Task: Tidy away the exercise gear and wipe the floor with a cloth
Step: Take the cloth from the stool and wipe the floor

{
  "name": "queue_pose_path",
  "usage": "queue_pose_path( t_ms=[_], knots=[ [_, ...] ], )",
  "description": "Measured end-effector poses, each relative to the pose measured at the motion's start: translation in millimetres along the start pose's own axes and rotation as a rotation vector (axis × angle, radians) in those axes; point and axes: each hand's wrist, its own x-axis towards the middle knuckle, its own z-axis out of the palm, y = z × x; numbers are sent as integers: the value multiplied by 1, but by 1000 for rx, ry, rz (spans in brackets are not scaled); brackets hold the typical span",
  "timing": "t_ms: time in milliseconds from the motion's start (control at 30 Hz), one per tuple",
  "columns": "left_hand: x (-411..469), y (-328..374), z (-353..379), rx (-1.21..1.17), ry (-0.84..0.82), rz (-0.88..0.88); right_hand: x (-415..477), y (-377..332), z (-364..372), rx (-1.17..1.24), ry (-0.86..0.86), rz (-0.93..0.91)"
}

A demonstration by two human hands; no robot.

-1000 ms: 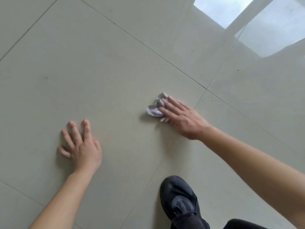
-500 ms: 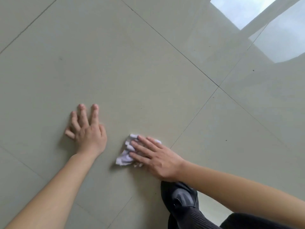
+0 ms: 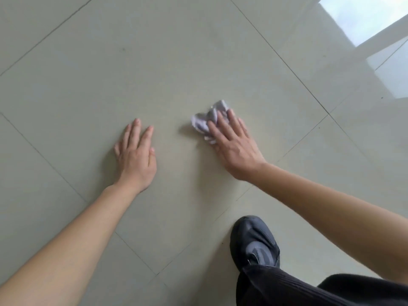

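Note:
A crumpled pale lilac cloth (image 3: 204, 121) lies on the grey-green tiled floor (image 3: 110, 74) near the middle of the view. My right hand (image 3: 234, 144) presses down on it with straight fingers, covering its near right part. To the left of it, my left hand (image 3: 135, 155) rests flat on the tile with fingers straight, a hand's width from the cloth. No exercise gear is in view.
My black shoe (image 3: 254, 241) and dark trouser leg (image 3: 287, 288) stand on the floor at the lower right. A bright window reflection (image 3: 362, 18) shines on the glossy tiles at the top right. Dark grout lines cross the floor diagonally.
My right hand has slid the cloth away from me and to the right, back from its spot beside my left hand. My left hand has flattened on the tile.

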Motion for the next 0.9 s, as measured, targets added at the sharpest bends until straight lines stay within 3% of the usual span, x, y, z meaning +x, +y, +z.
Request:
queue_pose_path(
  t_ms=[100, 200, 267, 333, 533, 633, 700, 767, 900],
  knots=[
    [-24, -15, 2, 47, 109, -67, -75, -62, 39, 24, -191, -404],
    [-50, -33, 5, 104, 133, -170, -109, -78, 56, -38, -368, -826],
    [-63, -46, 8, 134, 126, -189, -96, -61, 50, -51, -377, -899],
    [-73, -58, 10, 143, 118, -200, -72, -34, 34, -49, -310, -761],
    [-81, -78, 8, 84, 178, -285, -14, 56, -17, -110, -71, -25],
    [-82, -88, 7, 56, 199, -320, 3, 31, -10, -55, 8, 224],
    [-87, -95, 7, 38, 197, -310, 0, -14, 5, -14, 36, 246],
    [-95, -101, 6, 35, 210, -296, -18, -66, 26, -14, 0, -2],
    [-117, -120, 2, 38, 229, -350, -85, -145, 77, -70, -221, -732]
  ],
)
